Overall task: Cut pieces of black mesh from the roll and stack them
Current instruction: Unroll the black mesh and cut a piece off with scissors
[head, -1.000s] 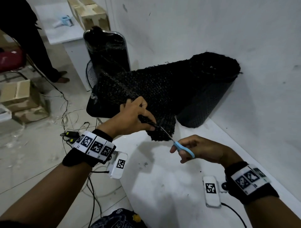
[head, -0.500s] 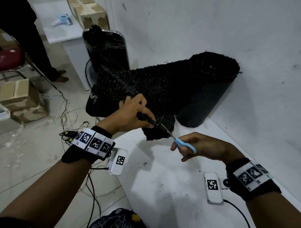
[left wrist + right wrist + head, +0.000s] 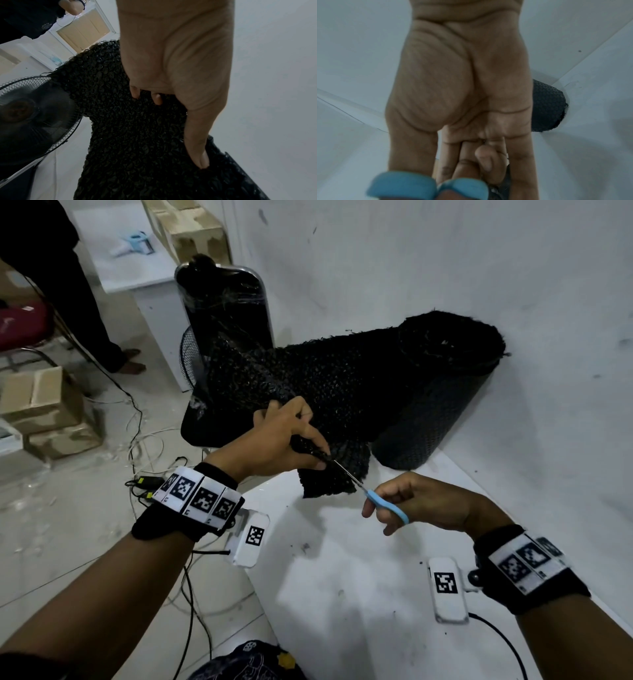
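Black mesh [image 3: 342, 392] draped from the roll [image 3: 445, 392] at 1 o'clock. Left hand [image 3: 281, 440] pinched its limp, light edge beside the cut; right hand [image 3: 411, 501] gripped the blue scissors [image 3: 380, 501]. Judged floppy: hold taut near the blades.

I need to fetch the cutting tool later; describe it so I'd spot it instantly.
On the white table, just in front of the black mesh sheet, look in the right hand. The blue-handled scissors are the only bright-coloured thing there.
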A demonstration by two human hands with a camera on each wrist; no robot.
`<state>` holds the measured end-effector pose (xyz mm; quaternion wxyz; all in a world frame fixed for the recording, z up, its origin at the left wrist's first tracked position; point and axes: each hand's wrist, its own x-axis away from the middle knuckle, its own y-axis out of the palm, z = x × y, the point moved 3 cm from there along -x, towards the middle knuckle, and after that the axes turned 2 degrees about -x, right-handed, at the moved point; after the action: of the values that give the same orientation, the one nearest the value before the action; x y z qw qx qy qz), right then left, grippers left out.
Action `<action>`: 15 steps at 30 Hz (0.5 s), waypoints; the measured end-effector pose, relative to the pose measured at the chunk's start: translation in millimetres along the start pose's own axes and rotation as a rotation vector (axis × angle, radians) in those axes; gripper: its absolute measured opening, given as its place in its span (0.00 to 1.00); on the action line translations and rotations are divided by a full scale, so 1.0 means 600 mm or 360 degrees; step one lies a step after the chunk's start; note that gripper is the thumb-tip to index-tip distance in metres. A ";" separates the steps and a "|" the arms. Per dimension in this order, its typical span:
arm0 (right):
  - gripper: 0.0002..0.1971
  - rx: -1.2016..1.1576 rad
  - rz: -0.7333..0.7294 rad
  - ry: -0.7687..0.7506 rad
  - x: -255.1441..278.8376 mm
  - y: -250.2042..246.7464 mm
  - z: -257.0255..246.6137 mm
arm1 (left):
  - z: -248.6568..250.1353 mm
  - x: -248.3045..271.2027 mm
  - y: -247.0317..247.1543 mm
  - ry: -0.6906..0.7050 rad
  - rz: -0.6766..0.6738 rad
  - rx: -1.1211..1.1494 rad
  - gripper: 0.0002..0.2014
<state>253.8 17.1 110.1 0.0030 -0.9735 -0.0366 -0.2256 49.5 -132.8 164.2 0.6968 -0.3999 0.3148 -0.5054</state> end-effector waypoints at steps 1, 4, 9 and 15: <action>0.15 -0.0004 0.0002 -0.0007 -0.002 0.000 -0.001 | 0.000 -0.001 0.000 0.0004 0.0002 -0.0003 0.10; 0.21 -0.0019 0.0007 -0.0010 -0.007 -0.002 -0.004 | 0.002 -0.003 -0.001 0.0015 0.0003 -0.0021 0.10; 0.14 0.0043 -0.0007 -0.0021 -0.007 -0.003 -0.010 | 0.005 -0.005 -0.005 0.0013 0.0014 0.0001 0.13; 0.20 -0.0021 0.0016 -0.0043 -0.006 -0.006 -0.016 | 0.018 -0.010 0.002 0.0021 -0.0014 -0.0005 0.14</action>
<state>246.1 20.5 117.1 -0.0027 -0.9767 -0.0303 -0.2125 57.2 -124.6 168.4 0.6920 -0.3990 0.3184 -0.5105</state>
